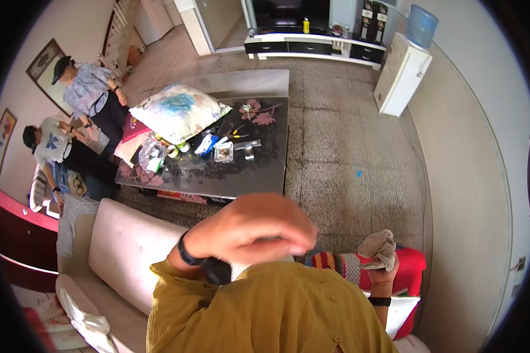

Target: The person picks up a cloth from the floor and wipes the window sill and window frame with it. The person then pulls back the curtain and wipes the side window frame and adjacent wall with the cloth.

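Observation:
My left hand (256, 227) is raised close to the camera in front of my chest, its fingers curled towards the thumb and slightly blurred; nothing can be made out in it. At the lower right, my right hand (385, 271) grips a crumpled beige cloth (377, 249). The cloth is beside a striped knitted cover (340, 266) and a red seat (410, 264). Beyond my left hand stands a dark coffee table (229, 178) with a floral pillow (181, 110), rolls of tape (172, 151), yellow-handled pliers (239, 132) and a blue-and-white packet (206, 144) on it.
A pale sofa (132, 247) stands at the left. Two people (86, 88) (53, 145) stand beyond it, beside the coffee table. A water dispenser cabinet (402, 75) is by the right wall, and a low TV stand (313, 47) is at the far side. A blue scrap (359, 174) lies on the floor.

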The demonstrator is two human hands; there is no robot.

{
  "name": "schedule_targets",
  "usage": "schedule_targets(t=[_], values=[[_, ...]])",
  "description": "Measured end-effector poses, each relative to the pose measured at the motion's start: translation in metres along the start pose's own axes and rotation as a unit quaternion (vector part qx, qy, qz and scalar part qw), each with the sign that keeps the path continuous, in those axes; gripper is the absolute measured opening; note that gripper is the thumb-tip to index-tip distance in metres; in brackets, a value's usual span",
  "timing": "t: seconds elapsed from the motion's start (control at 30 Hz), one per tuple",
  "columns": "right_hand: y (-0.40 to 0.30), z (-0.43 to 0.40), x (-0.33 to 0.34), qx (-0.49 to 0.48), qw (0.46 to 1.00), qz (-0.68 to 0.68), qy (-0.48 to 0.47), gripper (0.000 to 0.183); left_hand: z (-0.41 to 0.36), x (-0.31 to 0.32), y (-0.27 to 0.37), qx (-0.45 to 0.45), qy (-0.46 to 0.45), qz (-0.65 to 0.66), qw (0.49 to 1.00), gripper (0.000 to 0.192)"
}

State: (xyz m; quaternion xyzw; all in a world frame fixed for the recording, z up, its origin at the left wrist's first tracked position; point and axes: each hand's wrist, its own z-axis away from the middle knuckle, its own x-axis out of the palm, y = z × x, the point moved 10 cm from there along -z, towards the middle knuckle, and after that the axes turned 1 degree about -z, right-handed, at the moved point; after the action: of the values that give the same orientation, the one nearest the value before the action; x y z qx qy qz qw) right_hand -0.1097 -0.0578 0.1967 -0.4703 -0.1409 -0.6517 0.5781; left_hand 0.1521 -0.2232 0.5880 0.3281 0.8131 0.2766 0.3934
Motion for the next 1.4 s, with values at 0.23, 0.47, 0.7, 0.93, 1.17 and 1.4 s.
schedule_targets(t=[0.23,0.47,0.7,0.93,1.17,1.4], values=[[0.01,-0.066,0.078,0.1,0.954,-0.035,-0.281,0.039,-0.014,-0.036,0.064,0.226,0.015,0.056,0.972,0.021],[0.024,-0.138,0.065,0.06,0.997,-0.009,0.041,0.026,-0.046,-0.094,0.029,0.232,0.09,-0.299,0.921,0.014],[-0.004,-0.164,0.116,0.001,0.998,0.032,0.055,0.028,-0.095,-0.144,-0.041,0.294,0.27,-0.169,0.901,0.006],[-0.027,-0.176,0.077,-0.001,0.996,-0.01,0.091,0.025,-0.163,-0.126,-0.114,0.295,0.212,-0.058,0.93,0.009],[-0.096,-0.174,0.061,-0.072,0.985,-0.154,0.01,0.026,-0.256,-0.084,-0.165,0.266,-0.001,-0.023,0.964,0.018],[-0.198,-0.178,0.003,-0.204,0.944,-0.224,0.132,0.032,-0.336,0.003,-0.249,0.333,-0.124,0.042,0.934,0.019]])
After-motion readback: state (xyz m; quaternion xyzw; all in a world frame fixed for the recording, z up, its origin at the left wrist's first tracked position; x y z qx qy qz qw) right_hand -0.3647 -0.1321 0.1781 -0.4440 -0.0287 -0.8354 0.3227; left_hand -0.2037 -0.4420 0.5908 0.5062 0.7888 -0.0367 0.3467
